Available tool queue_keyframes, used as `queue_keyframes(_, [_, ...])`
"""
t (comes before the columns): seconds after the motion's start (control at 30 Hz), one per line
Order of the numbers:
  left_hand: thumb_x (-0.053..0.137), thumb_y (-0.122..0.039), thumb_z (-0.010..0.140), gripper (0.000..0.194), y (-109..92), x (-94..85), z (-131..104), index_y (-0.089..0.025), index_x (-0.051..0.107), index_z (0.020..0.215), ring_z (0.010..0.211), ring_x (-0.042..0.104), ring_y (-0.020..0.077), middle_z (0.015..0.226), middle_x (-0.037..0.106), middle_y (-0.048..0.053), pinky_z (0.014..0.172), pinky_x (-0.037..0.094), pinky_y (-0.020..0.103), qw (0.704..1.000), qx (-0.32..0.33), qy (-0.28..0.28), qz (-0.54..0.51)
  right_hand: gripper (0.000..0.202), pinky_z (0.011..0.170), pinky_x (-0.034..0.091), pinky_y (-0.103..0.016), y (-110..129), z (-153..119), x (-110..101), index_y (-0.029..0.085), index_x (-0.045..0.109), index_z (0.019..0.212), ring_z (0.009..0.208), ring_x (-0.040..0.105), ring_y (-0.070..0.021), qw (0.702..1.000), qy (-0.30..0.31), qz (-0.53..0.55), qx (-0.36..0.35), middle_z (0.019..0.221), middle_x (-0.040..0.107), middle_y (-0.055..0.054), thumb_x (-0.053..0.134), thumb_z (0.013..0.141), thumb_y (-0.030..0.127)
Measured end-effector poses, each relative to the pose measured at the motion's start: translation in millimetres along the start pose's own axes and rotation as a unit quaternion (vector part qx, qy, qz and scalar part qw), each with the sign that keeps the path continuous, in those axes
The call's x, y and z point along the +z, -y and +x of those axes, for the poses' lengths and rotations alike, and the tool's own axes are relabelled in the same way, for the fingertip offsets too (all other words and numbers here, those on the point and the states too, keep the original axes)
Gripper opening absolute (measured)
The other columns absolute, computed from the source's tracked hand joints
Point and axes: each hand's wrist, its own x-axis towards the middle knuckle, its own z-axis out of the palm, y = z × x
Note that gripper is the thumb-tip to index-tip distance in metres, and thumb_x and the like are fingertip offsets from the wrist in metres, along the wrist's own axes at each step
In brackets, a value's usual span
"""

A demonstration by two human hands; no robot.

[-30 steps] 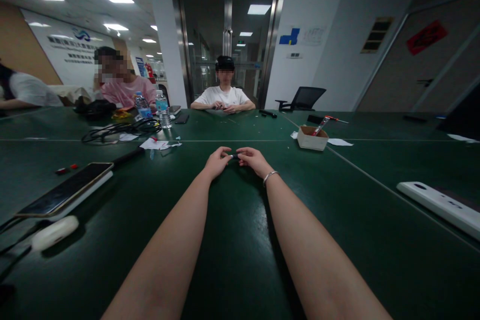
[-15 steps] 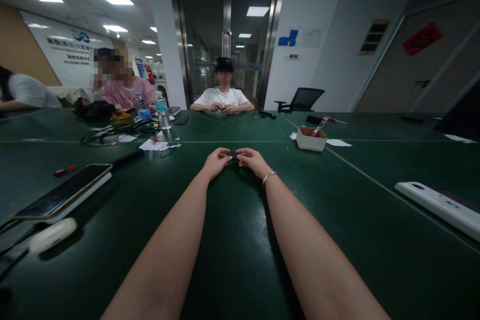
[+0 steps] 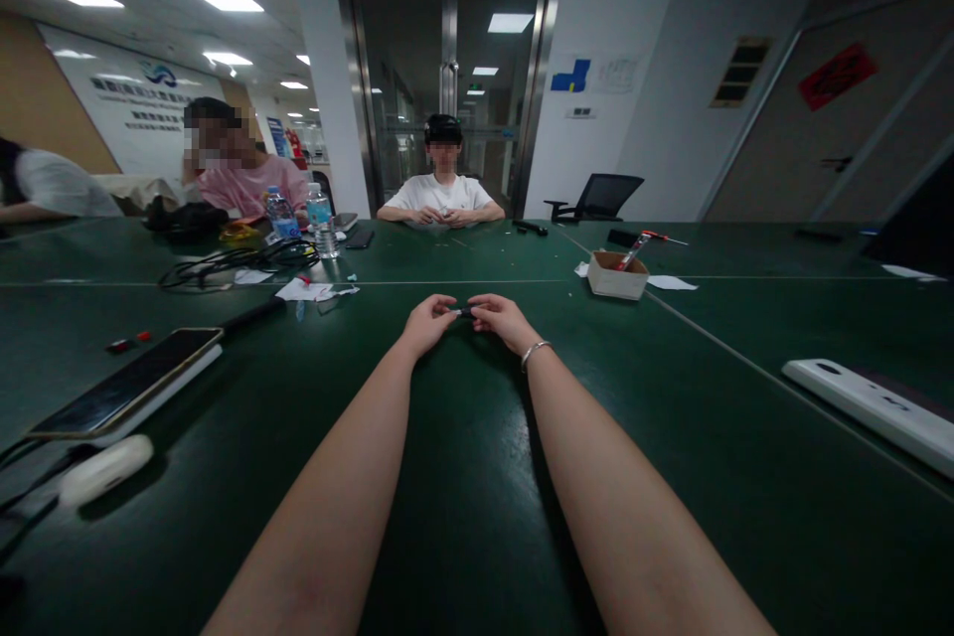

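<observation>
Just above the green table, both my hands meet at a small dark rod-like object with a paler left end; its exact kind is too small to tell. My left hand pinches the pale end between thumb and fingers. From the other side, my right hand grips the dark part, and a silver bangle circles that wrist. Fingers cover much of the object.
A small open box with a tool in it stands ahead to the right. On the left lie a phone, a white rounded device, cables and water bottles. A white device lies right. Across sits a person.
The view has shifted very slightly. My hands keep the same hold on the small dark object, with no clear movement.
</observation>
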Motion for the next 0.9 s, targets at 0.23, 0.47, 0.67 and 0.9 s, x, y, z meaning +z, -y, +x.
queue_keyframes(0.23, [0.055, -0.032, 0.084, 0.027, 2, 1.9, 2, -0.017, 0.065, 0.104, 0.068, 0.057, 0.0125, 0.080, 0.062, 0.004, 0.064, 0.047, 0.026, 1.000, -0.015, 0.006, -0.012, 0.017, 0.051, 0.054, -0.015, 0, -1, -1, 0.015, 0.067, 0.090, 0.053, 0.061, -0.0063, 1.000, 0.007, -0.002, -0.005, 0.066, 0.065, 0.001, 0.065, 0.079, 0.002])
queue_keyframes(0.47, [0.066, -0.024, 0.075, 0.035, 3, 3.4, 1, -0.017, 0.064, 0.109, 0.073, 0.057, 0.0117, 0.097, 0.062, 0.007, 0.065, 0.048, 0.024, 1.000, 0.007, -0.013, -0.016, 0.016, 0.050, 0.054, -0.016, 0, 0, -1, 0.015, 0.067, 0.088, 0.053, 0.061, -0.0064, 1.000, -0.004, 0.001, -0.003, 0.067, 0.065, 0.001, 0.067, 0.077, 0.003])
queue_keyframes(0.67, [0.060, -0.028, 0.080, 0.028, 10, 2.8, 5, -0.017, 0.065, 0.106, 0.068, 0.058, 0.0113, 0.084, 0.062, 0.004, 0.064, 0.048, 0.025, 1.000, 0.004, 0.004, -0.013, 0.016, 0.050, 0.054, -0.016, -1, 0, -1, 0.015, 0.067, 0.088, 0.052, 0.061, -0.0064, 1.000, 0.000, 0.004, -0.004, 0.067, 0.064, 0.001, 0.069, 0.076, 0.003])
queue_keyframes(0.9, [0.056, -0.031, 0.085, 0.026, 7, 2.9, 3, -0.017, 0.064, 0.106, 0.073, 0.061, 0.0125, 0.089, 0.065, 0.006, 0.067, 0.050, 0.026, 1.000, -0.008, 0.011, -0.021, 0.017, 0.051, 0.053, -0.016, 0, 0, -1, 0.014, 0.067, 0.088, 0.052, 0.061, -0.0062, 1.000, 0.001, 0.003, -0.005, 0.068, 0.065, 0.001, 0.068, 0.077, 0.002])
